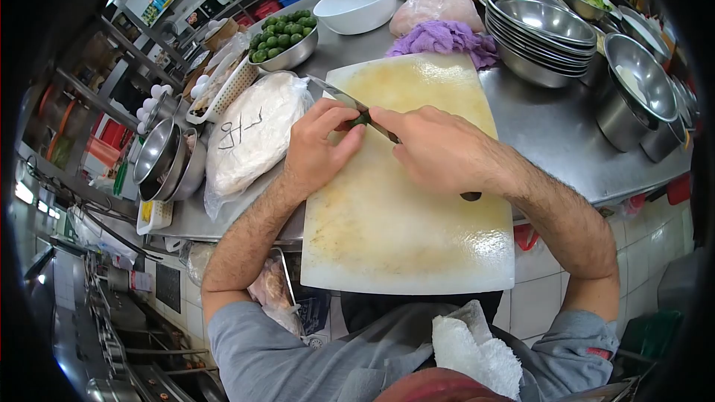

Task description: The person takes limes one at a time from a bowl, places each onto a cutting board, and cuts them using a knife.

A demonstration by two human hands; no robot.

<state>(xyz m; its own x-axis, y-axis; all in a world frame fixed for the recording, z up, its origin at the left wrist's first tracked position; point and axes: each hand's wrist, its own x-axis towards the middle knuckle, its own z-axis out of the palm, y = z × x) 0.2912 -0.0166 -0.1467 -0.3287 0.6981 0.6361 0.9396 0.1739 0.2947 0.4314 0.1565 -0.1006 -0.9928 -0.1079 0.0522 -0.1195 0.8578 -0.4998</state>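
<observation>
Head view: before me, the right hand (pixel 447 145) is gripping a knife (pixel 341 94), fingers closed round its handle and the blade pointing far left. The left hand (pixel 316 152) is pinching a small green fruit (pixel 359 119) between its fingers, just beside the blade, over the far left part of a cutting board (pixel 402 216). I cannot tell whether the blade is entering it. The board is overhanging the near edge of the worktop (pixel 547 145). On the left, a bagged white slab (pixel 249 130) is lying; beyond it, a metal bowl (pixel 294 56) is holding green fruits (pixel 281 36). Far right, nested metal bowls (pixel 532 48) are standing.
</observation>
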